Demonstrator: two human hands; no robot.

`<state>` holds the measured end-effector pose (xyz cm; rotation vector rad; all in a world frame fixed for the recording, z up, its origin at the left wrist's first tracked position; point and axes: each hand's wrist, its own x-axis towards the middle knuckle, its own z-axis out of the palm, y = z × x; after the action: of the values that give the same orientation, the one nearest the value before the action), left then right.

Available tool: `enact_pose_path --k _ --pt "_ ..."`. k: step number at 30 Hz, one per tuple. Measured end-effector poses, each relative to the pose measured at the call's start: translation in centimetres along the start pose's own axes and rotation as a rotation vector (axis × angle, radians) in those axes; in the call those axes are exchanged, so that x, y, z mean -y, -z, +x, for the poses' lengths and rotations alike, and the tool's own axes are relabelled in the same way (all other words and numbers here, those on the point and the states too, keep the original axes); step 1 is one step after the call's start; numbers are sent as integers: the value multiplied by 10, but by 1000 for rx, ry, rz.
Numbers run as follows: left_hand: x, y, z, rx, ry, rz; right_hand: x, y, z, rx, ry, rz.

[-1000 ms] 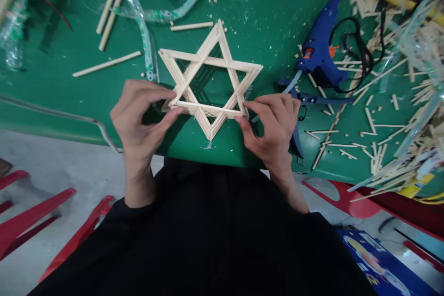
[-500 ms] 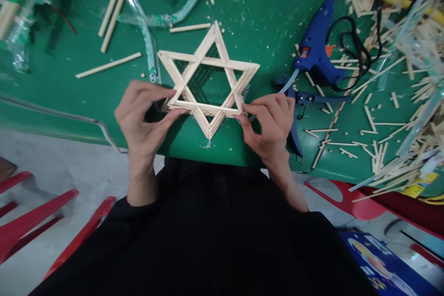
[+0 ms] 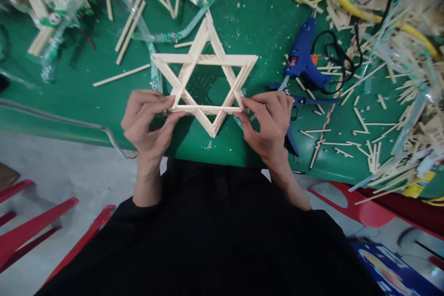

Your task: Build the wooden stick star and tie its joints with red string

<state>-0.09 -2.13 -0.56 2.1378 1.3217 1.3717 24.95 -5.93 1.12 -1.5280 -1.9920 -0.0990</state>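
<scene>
Currently, left hand (image 3: pixel 147 122) extends from the near side, angled inward, thumb and forefinger pinching the star (image 3: pixel 208 59) at its near-left corner. Right hand (image 3: pixel 268 122) mirrors this at the near-right corner, remaining fingers curled. Star sits between the hands, over the table's (image 3: pixel 267 23) near part; tabletop contact cannot be told. Glue gun (image 3: pixel 303 51) lies right, farther off.

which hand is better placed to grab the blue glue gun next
Probably the right hand: it pinches the wooden star at the lower corner nearer the blue glue gun; the left hand pinches the lower corner farther off. The right would have to release the star first.
</scene>
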Motion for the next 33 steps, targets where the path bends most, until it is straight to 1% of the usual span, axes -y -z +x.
enact_pose_path --k 4,6,9,13,16,20,26,28,31,33 --pt "-1 -7 4 -118 -66 -26 -4 -3 12 -93 36 42" --pt "-3 -10 6 -157 -89 -27 -7 -4 16 -122 56 60" --pt "-6 -12 7 -174 -96 -14 -10 -6 19 -145 67 79" --pt "-11 -10 5 -169 -43 8 -12 -5 21 -145 66 90" --pt "-12 -8 4 -147 -1 20 -13 -3 22 -100 51 110" --pt "-10 -7 2 -133 49 34 -16 -6 23 12 29 143" --pt "-2 -2 -1 55 144 50 -17 -13 19 323 -38 71" --pt "-1 1 -1 88 165 50 -16 -13 18 347 -40 64" --pt "-2 7 3 146 187 54 -15 -12 18 327 -27 56" --pt "-1 14 10 180 213 74 -14 -9 18 321 -19 52"
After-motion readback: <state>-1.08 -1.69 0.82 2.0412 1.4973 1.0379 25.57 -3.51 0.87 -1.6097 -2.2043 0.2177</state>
